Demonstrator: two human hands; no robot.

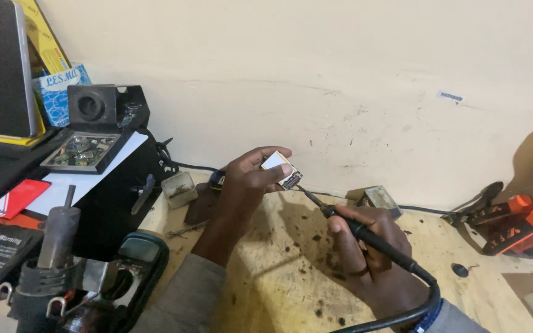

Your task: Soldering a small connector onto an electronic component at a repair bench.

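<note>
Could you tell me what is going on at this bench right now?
A person is soldering at a wooden workbench. The left hand holds a small white rectangular part up off the bench in a fingertip grip. The right hand holds a black soldering iron like a pen, with its tip against the part's lower edge. A soldering iron stand sits to the left and an orange tool lies at the right.

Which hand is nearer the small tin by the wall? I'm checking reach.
Right. The right hand, holding the soldering iron, sits just in front of the tin; the left hand, holding a small part, is farther off to its left.
</note>
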